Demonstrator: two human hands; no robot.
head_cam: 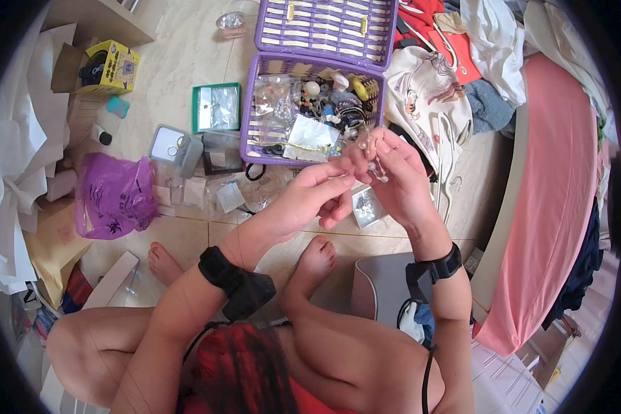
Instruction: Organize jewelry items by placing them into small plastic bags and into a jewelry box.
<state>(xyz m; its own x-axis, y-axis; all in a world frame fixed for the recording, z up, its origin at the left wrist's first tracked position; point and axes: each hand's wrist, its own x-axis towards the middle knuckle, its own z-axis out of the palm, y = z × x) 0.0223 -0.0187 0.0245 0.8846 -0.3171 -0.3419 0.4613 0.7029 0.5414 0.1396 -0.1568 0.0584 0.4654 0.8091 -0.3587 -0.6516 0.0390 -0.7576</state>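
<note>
My right hand (398, 168) pinches a thin strand of jewellery (378, 172) with clear and pearl-like beads, part of it hanging against the palm. Close beside it, my left hand (315, 194) has thumb and forefinger together on what looks like a fine end of this strand; the exact grip is partly hidden. Both hands are just off the near right corner of a purple and white woven basket (246, 119) with its lid raised. Inside the basket lie a clear plastic bag (274, 101), a white zigzag-edged cloth (313, 137) and a heap of beaded jewellery and hair ties (349, 111).
Under my hands stands a small box (370, 207) of shiny pieces. Leftward are a green-rimmed box (216, 107), a grey ring box (169, 145), small plastic bags (230, 196) and a purple bag (116, 196). Clothes (429, 88) and a pink-covered edge (553, 207) flank the right.
</note>
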